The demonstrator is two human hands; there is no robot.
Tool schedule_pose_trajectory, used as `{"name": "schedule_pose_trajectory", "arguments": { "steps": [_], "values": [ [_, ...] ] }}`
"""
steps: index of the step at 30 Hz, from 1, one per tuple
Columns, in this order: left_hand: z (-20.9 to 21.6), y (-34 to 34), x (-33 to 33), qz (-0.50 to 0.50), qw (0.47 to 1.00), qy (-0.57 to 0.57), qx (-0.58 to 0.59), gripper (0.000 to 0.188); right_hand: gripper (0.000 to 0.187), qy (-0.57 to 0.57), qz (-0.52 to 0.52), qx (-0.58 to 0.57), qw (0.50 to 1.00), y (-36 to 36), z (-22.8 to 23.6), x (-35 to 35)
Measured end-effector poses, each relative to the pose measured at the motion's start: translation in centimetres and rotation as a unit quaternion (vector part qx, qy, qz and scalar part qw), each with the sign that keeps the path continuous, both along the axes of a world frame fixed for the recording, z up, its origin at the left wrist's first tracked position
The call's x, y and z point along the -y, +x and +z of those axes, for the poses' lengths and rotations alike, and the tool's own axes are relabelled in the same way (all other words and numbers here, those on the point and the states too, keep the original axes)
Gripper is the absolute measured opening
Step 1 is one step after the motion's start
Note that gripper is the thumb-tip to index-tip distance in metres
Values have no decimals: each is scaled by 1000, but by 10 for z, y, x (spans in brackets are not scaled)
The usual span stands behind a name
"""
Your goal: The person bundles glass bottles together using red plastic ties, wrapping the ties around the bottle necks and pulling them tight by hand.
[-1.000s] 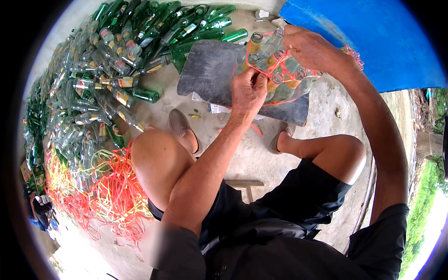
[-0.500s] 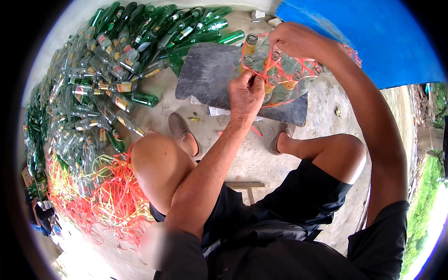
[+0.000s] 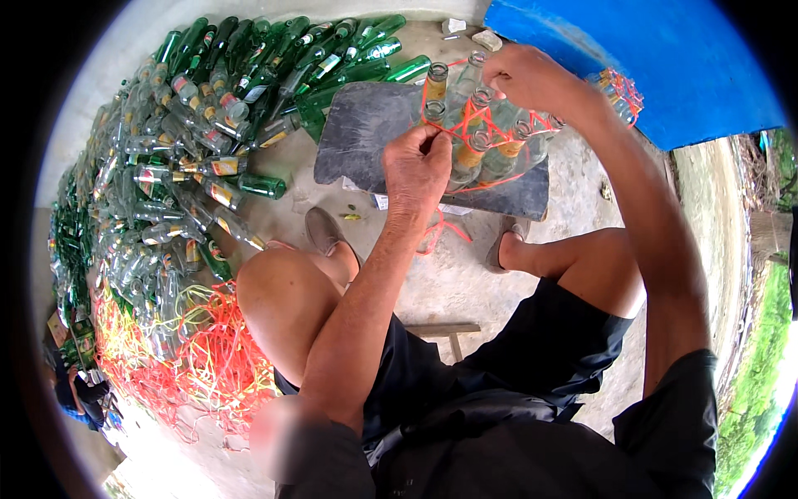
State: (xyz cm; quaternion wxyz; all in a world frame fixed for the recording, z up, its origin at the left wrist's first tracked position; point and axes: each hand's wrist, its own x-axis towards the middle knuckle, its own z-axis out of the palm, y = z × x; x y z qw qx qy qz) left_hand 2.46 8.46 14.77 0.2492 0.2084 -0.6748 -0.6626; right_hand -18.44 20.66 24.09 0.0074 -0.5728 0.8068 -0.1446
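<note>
A group of clear glass bottles (image 3: 467, 162) stands upright and close together on a dark board (image 3: 359, 125). Red plastic strap (image 3: 496, 133) crisscrosses between the bottle necks, and another band runs low around the group. At the near left of the bottles, my left hand (image 3: 416, 170) is closed in a pinch on the strap. My right hand (image 3: 536, 79) is over the far side of the group, its fingers curled together by the bottle mouths. Whatever it grips is hidden. A loose strap end (image 3: 445, 229) hangs below the board's near edge.
A large heap of green and clear bottles (image 3: 199, 125) lies along the left. Nearer sits a tangle of red and yellow strap (image 3: 208, 353). Another strapped bundle of bottles (image 3: 617, 91) stands by a blue sheet (image 3: 573, 50) at far right. A wooden stool (image 3: 445, 331) shows between my legs.
My left hand has shifted left, drawing the strap toward the near left of the bottles. My right hand stays over the far side, moved slightly, fingers curled. The loose strap below the board has swung.
</note>
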Motion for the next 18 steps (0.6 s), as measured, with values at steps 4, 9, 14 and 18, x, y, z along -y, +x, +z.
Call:
{"name": "schedule_pose_trajectory", "arguments": {
  "steps": [4, 9, 14, 18],
  "values": [
    [-3, 13, 12, 42, 986, -161, 15, 11, 17, -3, -100, 6, 995, 66, 5, -24],
    [5, 13, 19, 52, 960, -274, 19, 8, 15, -77, -106, 63, 989, 95, -11, -53],
    [19, 9, 32, 20, 922, -385, 40, 4, 15, -119, -97, 88, 984, 94, -26, -59],
    [31, 9, 40, -13, 903, -427, 56, 8, 15, -128, -119, 106, 979, 99, -25, -57]
  ]
}}
